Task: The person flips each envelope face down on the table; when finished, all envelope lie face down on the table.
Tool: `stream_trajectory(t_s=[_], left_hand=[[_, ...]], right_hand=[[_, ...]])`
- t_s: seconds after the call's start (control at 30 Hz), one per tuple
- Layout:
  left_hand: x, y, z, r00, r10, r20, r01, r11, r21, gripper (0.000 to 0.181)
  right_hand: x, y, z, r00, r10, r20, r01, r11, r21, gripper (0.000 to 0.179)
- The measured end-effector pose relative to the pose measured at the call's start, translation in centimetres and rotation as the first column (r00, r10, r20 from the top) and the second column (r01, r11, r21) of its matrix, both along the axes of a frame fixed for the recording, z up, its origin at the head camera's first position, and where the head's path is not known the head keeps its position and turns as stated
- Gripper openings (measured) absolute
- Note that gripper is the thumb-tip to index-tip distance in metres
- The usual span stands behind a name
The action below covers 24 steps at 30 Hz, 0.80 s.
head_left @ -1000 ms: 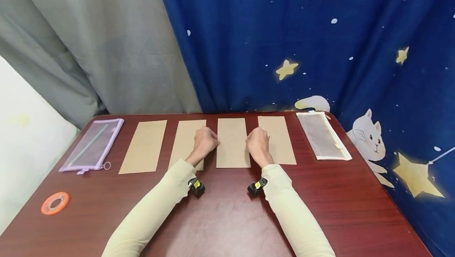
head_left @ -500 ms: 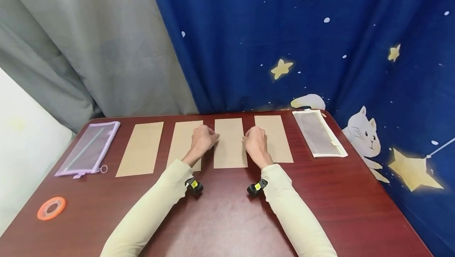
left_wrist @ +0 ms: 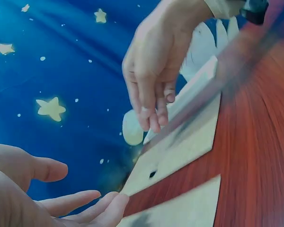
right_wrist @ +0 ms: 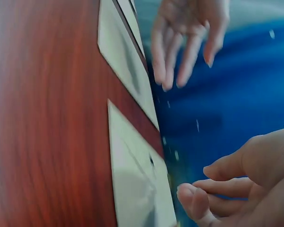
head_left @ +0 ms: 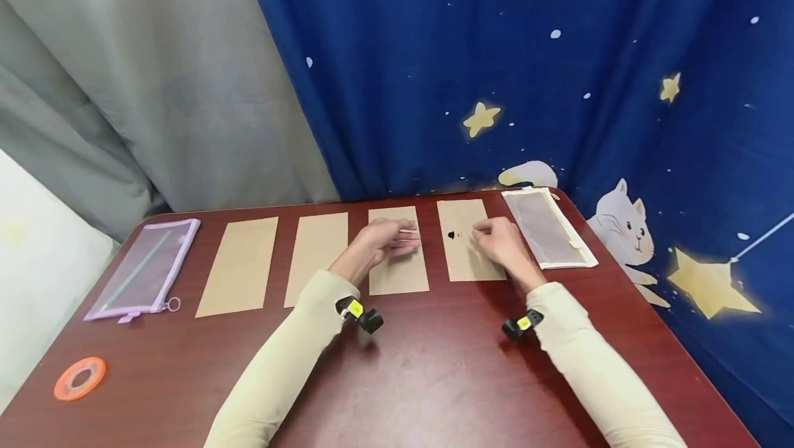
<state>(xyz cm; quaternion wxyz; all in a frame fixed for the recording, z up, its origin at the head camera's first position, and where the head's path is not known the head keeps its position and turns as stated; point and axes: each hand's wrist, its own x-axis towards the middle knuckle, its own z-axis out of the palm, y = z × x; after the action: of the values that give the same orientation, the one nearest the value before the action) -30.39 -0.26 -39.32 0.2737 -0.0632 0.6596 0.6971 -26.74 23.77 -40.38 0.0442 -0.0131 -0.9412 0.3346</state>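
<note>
Several flat tan paper rectangles lie in a row along the table's far side. Over the third paper [head_left: 397, 279] hovers my left hand [head_left: 389, 236], its fingers extended, seen holding nothing in the left wrist view. My right hand [head_left: 501, 240] is above the right edge of the rightmost paper [head_left: 462, 217], which bears a small black mark [head_left: 451, 235]. In the right wrist view the right hand's fingers [right_wrist: 227, 189] are loosely bent, with nothing visible between them. The second paper [head_left: 318, 248] and the leftmost paper [head_left: 238, 265] lie to the left, untouched by either hand.
A purple-edged mesh zip pouch [head_left: 145, 265] lies at the table's left and a white-edged one [head_left: 546, 227] at its right. An orange ring-shaped roll [head_left: 80, 379] sits at the front left. Curtains hang behind the reddish-brown table [head_left: 434, 365].
Both hands have moved right, away from the sides of the third paper: the left is now over it, the right over the rightmost paper. Their fingers have loosened. The head view has shifted slightly.
</note>
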Motion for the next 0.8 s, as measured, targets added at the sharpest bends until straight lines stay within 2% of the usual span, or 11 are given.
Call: stream_trajectory(t_s=[0.07, 0.13, 0.23, 0.3, 0.4, 0.47, 0.63, 0.8], left_hand=[[-0.6, 0.9, 0.0, 0.999, -0.007, 0.048, 0.004, 0.999, 0.044, 0.044], [-1.1, 1.8, -0.2, 0.997, -0.009, 0.076, 0.004, 0.998, 0.067, 0.046], [-1.7, 3.2, -0.5, 0.995, -0.007, 0.096, 0.000, 0.997, 0.073, 0.049], [-1.8, 4.1, -0.7, 0.995, -0.009, 0.099, 0.003, 0.998, 0.066, 0.050], [-1.8, 5.0, -0.9, 0.995, -0.006, 0.096, 0.002, 0.999, 0.042, 0.052], [-1.7, 5.6, -0.9, 0.996, -0.001, 0.088, -0.002, 1.000, 0.031, 0.053], [-1.7, 6.3, -0.9, 0.997, 0.018, 0.074, -0.019, 1.000, 0.024, 0.055], [-1.9, 6.2, -1.2, 0.995, 0.020, 0.102, -0.025, 0.998, 0.049, 0.054]], right_hand=[[-0.4, 1.9, 0.3, 0.998, -0.002, 0.060, 0.007, 0.997, -0.073, 0.034], [-0.9, 3.7, 0.5, 0.991, 0.007, 0.132, 0.018, 0.983, -0.185, 0.036], [-1.6, 5.7, 0.5, 0.966, 0.040, 0.254, 0.057, 0.930, -0.362, 0.037], [-1.9, 6.7, 0.4, 0.944, 0.064, 0.323, 0.083, 0.903, -0.421, 0.038], [-2.5, 7.3, -0.1, 0.912, 0.096, 0.399, 0.106, 0.883, -0.457, 0.039], [-2.7, 7.5, -0.3, 0.899, 0.100, 0.427, 0.124, 0.876, -0.466, 0.039], [-2.9, 7.4, -0.4, 0.891, 0.068, 0.448, 0.175, 0.860, -0.479, 0.038], [-2.9, 7.2, -0.5, 0.883, 0.048, 0.467, 0.210, 0.849, -0.484, 0.036]])
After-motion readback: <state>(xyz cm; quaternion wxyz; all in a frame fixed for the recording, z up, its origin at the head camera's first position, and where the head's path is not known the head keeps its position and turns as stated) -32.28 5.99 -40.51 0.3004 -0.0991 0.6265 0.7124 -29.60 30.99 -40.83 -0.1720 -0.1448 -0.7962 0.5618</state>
